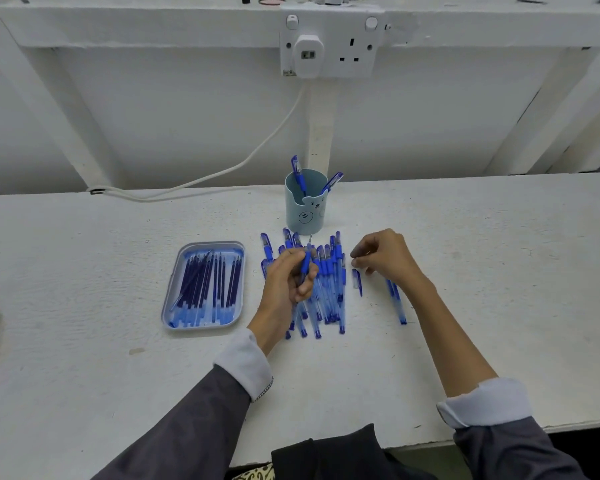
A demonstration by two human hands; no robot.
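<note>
The white table [84, 268] bears a tray [208, 243] (refills inside), a cup [305, 211], scattered pens [329, 282] and a cap [357, 281].

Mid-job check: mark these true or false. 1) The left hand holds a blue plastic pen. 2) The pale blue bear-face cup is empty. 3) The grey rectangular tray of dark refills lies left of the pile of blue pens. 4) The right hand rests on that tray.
1) True: the left hand grips a blue plastic pen, tip pointing away from the person.
2) False: two blue pens stand in the pale blue bear-face cup.
3) True: the grey rectangular tray lies left of the pile of blue pens.
4) False: the right hand is right of the pile, near a loose blue cap.
</note>
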